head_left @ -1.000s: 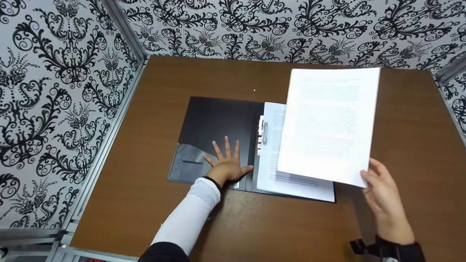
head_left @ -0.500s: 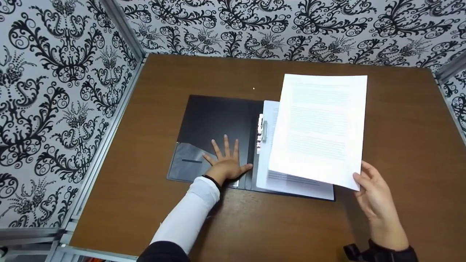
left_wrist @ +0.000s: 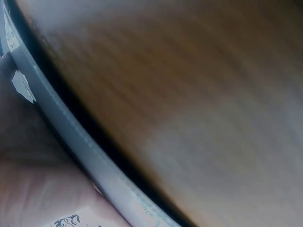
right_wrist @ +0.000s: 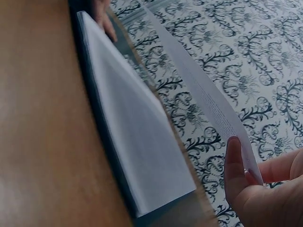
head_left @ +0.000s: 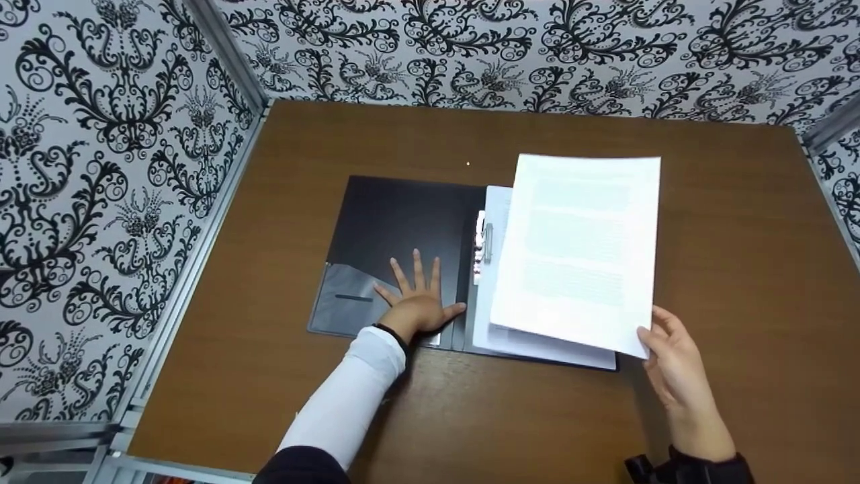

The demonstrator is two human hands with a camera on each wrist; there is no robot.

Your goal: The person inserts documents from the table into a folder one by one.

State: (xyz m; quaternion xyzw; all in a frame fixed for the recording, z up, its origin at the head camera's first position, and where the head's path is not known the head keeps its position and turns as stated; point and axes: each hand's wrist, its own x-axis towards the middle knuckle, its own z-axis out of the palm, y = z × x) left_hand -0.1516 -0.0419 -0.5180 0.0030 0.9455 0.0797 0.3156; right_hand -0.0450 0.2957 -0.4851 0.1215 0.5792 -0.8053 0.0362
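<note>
An open dark folder [head_left: 410, 208] lies on the table, with a metal clip [head_left: 488, 243] beside its spine. On its right side rests a stack of printed paper [head_left: 564, 348]. My left hand [head_left: 418, 312] lies flat with spread fingers on the left cover, by the grey pocket [head_left: 346, 302]. Above the stack, my right hand [head_left: 678, 363] pinches a printed sheet [head_left: 574, 255] at its lower right corner. In the right wrist view, thumb and fingers hold the sheet [right_wrist: 203, 94] apart from the stack [right_wrist: 132, 123]. The left wrist view catches the folder's edge [left_wrist: 75, 127] close up.
The brown wooden table [head_left: 746, 255] extends around the folder on all sides. Patterned black-and-white walls [head_left: 497, 54] stand behind and at the left, with a metal frame [head_left: 195, 269] along the left edge. A tiny white speck lies behind the folder.
My right hand has moved left with the sheet, and the sheet has come lower over the stack, covering more of it. The left hand stays in place on the folder.
</note>
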